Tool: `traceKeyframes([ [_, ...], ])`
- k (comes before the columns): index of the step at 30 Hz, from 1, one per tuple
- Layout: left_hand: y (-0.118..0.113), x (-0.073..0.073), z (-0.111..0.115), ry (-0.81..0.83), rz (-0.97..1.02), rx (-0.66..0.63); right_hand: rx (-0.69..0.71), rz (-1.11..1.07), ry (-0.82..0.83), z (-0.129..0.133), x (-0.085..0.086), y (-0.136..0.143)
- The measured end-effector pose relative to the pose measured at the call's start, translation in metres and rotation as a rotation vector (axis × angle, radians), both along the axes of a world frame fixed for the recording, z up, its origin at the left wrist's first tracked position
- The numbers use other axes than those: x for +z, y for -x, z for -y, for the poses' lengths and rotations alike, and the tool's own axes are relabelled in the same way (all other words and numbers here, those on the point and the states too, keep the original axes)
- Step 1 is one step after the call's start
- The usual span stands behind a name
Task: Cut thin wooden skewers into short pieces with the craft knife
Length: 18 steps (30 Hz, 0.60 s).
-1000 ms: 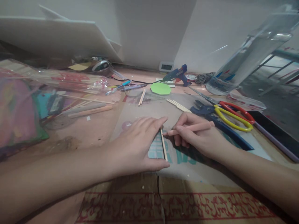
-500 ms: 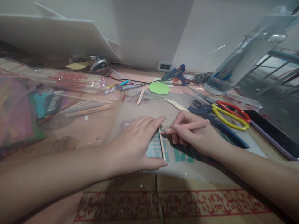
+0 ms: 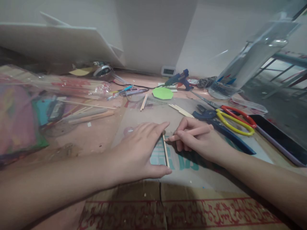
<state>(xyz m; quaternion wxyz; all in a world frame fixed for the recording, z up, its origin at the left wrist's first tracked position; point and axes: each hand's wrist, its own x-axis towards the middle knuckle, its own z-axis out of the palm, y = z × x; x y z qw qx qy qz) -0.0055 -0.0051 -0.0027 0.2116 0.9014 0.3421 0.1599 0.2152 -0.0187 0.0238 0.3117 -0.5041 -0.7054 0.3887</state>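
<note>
My left hand (image 3: 146, 148) lies over the cardboard sheet (image 3: 134, 116), thumb and fingertips spanning a thin wooden stick (image 3: 166, 150) and steadying it near its two ends. A pink pen (image 3: 196, 131) is pinched in my right hand (image 3: 198, 135). Its tip is at the stick's upper half; whether it touches is too blurred to tell. Just beyond my right hand lie several short wooden sticks (image 3: 180, 110) and dark blue cutting pliers (image 3: 230, 135). Two more short sticks (image 3: 144, 102) rest farther back, near a green octagonal piece (image 3: 162, 93).
Scissors (image 3: 235, 123) with red and yellow handles and a phone (image 3: 278, 140) lie to the right. A clear bottle (image 3: 242, 67) stands behind them. At the back is a blue glue gun (image 3: 181, 79). Bagged sticks (image 3: 72, 84) and a colourful plastic bag (image 3: 16, 118) lie left.
The view has shifted slightly. The pen tip sits a little nearer to me along the stick, while my left hand keeps its hold on it.
</note>
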Motion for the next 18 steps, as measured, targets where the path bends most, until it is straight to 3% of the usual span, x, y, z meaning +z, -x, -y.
traceKeyframes([
  [10, 0.001, -0.001, 0.0, 0.017, 0.009, 0.009, -0.139, -0.175, 0.056, -0.01, -0.005, -0.005],
  [18, 0.001, 0.0, 0.0, 0.053, -0.01, 0.015, -0.127, -0.273, 0.101, -0.015, -0.011, -0.011],
])
